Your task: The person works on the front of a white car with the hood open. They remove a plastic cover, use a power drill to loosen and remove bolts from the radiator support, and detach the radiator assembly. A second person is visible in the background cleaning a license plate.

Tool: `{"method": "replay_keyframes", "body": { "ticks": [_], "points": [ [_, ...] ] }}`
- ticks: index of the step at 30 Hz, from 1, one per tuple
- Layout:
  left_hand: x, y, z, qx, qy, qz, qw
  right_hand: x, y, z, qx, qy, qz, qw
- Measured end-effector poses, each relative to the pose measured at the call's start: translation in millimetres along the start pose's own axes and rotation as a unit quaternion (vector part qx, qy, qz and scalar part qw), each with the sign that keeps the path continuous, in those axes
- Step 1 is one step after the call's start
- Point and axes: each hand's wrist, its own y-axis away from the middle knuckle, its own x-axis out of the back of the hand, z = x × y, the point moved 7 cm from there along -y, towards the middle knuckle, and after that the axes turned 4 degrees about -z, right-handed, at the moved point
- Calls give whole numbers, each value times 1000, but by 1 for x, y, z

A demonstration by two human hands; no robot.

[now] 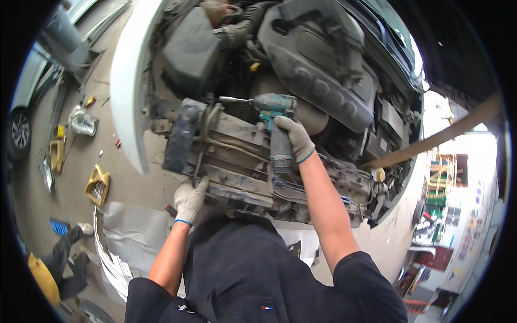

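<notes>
My right hand (pixel 295 139), in a pale knitted glove, grips the handle of a teal and black cordless impact driver (pixel 279 103). A long silver bit or extension (pixel 236 100) points left from its nose, above the engine bay's front. Below lies the dusty radiator support (pixel 237 177) of a car with its bumper off. At its near left corner is my left hand (pixel 189 201), gloved too, thumb apart from the fingers and nothing visible in it; some fingertips are hidden. A small red and black object (pixel 170 210) shows just beside that hand.
An engine cover (pixel 318 59) and black box (pixel 191 51) fill the bay; a wooden prop (pixel 436 134) slants at the right. White fender (pixel 126 81) curves at the left. A headlamp (pixel 83 120) and yellow tray (pixel 98 184) lie on the floor. A co-worker's gloved hand (pixel 85 229) shows lower left.
</notes>
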Motion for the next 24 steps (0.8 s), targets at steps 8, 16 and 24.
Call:
{"method": "replay_keyframes", "body": {
  "ticks": [8,16,24],
  "points": [
    [-1,-9,-1,-2,-2,6,1000,38,144,-105,238,129,59,961],
    [-11,-20,-26,-31,34,18,999,123,313,-70,286,85,234,925],
    [-1,-11,-14,-25,-9,43,999,160,364,22,279,-16,335,900]
  ]
}}
